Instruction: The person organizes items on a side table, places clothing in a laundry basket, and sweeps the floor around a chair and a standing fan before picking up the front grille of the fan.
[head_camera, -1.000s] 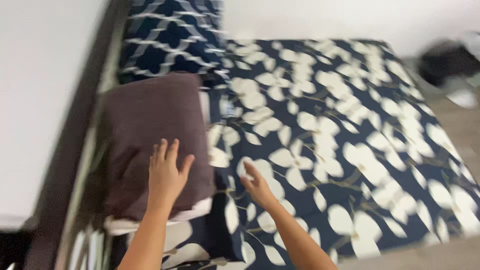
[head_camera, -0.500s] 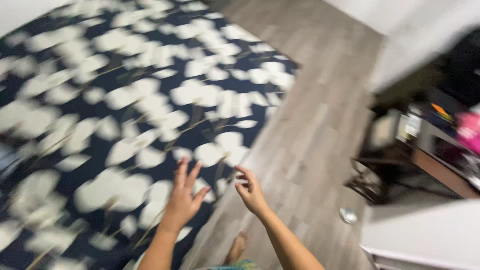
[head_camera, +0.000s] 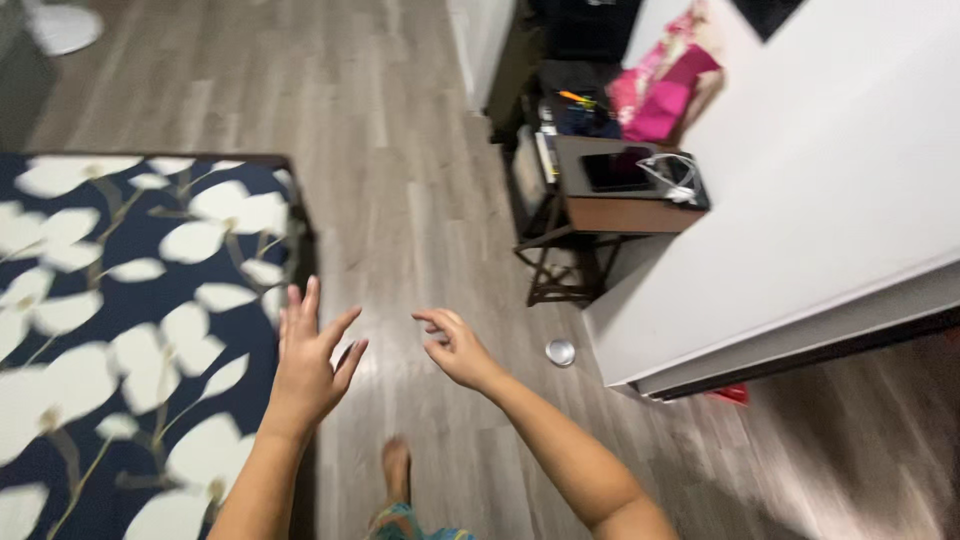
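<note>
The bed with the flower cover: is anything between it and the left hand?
Nothing visible. The left hand is open and empty, held right at the edge of the bed. The right hand is empty too, over bare wooden floor.

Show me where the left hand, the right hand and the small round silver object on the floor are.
left hand (head_camera: 308, 362), head view, on the back of the hand.
right hand (head_camera: 455, 349), head view, on the back of the hand.
small round silver object (head_camera: 560, 351), head view, on its top face.

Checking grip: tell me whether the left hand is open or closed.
Open. The left hand has its fingers spread, empty, above the floral bedspread edge.
</note>
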